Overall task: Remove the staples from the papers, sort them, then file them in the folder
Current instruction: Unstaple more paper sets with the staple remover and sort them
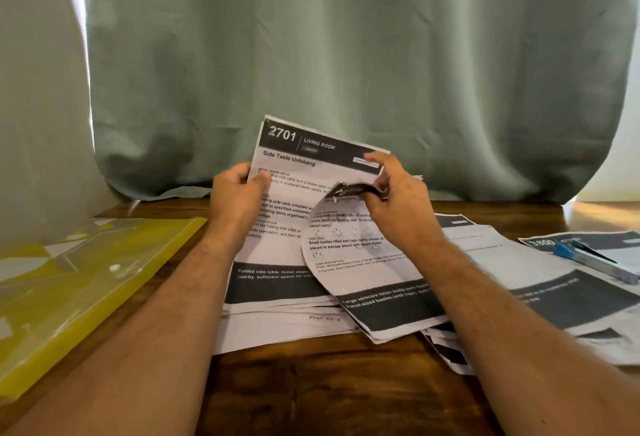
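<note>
A stack of printed papers is tilted up from the wooden table (311,387) in the middle of the view. Its top sheet (294,172) reads "2701 Living Room, Side Table Unfolding". My left hand (237,198) grips the stack's left edge, thumb on the front. My right hand (394,193) pinches the curled top corner of a front sheet (360,262), bent down and away from the stack. A yellow plastic folder (69,297) with a snap button lies on the table at the left. No staple can be made out.
More loose printed sheets (540,283) spread over the table at the right. A blue and grey tool (595,262) that looks like a cutter or pen lies on them. A green curtain (346,54) hangs behind the table.
</note>
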Tool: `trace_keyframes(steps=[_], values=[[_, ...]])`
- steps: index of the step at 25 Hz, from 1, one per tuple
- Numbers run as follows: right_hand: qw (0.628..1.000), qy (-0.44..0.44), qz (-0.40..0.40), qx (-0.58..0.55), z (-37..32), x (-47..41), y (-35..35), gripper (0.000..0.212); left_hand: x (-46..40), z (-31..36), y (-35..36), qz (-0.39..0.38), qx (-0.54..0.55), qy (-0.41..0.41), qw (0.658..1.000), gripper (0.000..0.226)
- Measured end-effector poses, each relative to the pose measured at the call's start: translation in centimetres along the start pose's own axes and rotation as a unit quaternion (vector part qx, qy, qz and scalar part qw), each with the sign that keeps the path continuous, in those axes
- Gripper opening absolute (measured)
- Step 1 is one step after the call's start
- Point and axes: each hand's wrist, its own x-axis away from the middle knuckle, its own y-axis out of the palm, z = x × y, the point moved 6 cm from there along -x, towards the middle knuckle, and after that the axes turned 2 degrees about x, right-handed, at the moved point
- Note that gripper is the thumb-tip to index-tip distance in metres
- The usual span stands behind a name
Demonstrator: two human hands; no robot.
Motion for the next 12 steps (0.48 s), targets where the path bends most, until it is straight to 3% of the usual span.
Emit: trace_keyframes(steps=[3,5,7,10,12], values=[[0.999,-0.016,-0.013,-0.029,-0.7,-0.1,1.0,0.076,0.7,1.3,0.9,-0.062,0.025,0.05,0.996,0.015],[0.999,-0.029,0.005,-0.031,-0.7,-0.3,1.2,0.076,1.2,1.5,1.2,-0.085,0.005,0.073,0.994,0.017],[0.999,-0.037,0.032,0.0,-0.3,-0.9,1.0,0.051,1.2,1.3,1.4,-0.111,0.012,0.065,0.992,0.016],[0.992,-0.035,0.097,0.069,0.5,-1.5,0.1,0.017,0.2,-0.4,1.1,-0.1,0.084,-0.049,0.99,0.045],[0.989,-0.016,0.136,0.059,1.3,-1.6,-0.5,0.016,-1.1,-2.3,-0.5,-0.009,-0.101,-0.073,0.992,0.034]])
